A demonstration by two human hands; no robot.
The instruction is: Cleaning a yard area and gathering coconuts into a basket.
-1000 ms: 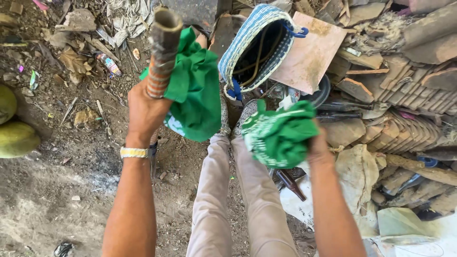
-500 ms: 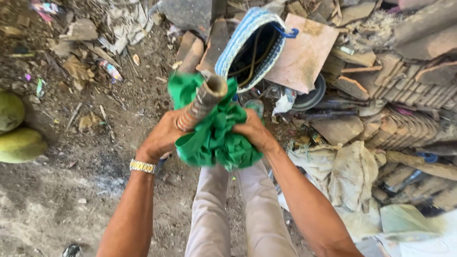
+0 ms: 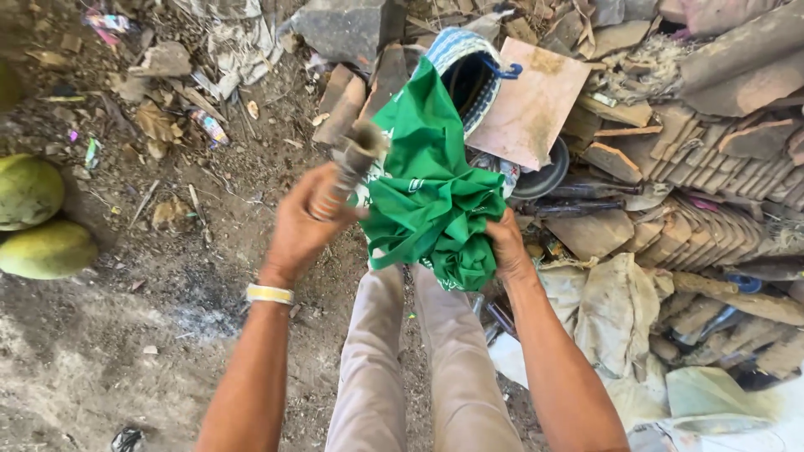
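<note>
My left hand [image 3: 303,224] grips a worn cylindrical handle [image 3: 350,163] wrapped in orange and grey bands, its hollow end pointing up toward the camera. A green cloth [image 3: 427,197] with white print hangs bunched beside the handle. My right hand [image 3: 506,244] clutches the lower right part of that cloth. Both hands are raised above my legs in beige trousers [image 3: 419,368]. What lies below the handle is hidden by my hand and the cloth.
A blue-and-white woven basket [image 3: 469,63] lies open behind the cloth beside a pinkish tile [image 3: 532,100]. Stacked roof tiles and rubble [image 3: 712,201] fill the right side. Two green coconuts [image 3: 38,222] rest at the left on the dirt ground [image 3: 126,351].
The hands, apart a second ago with cloth in each, came together at the handle. The cloth now spreads upward and right, and the handle has tilted.
</note>
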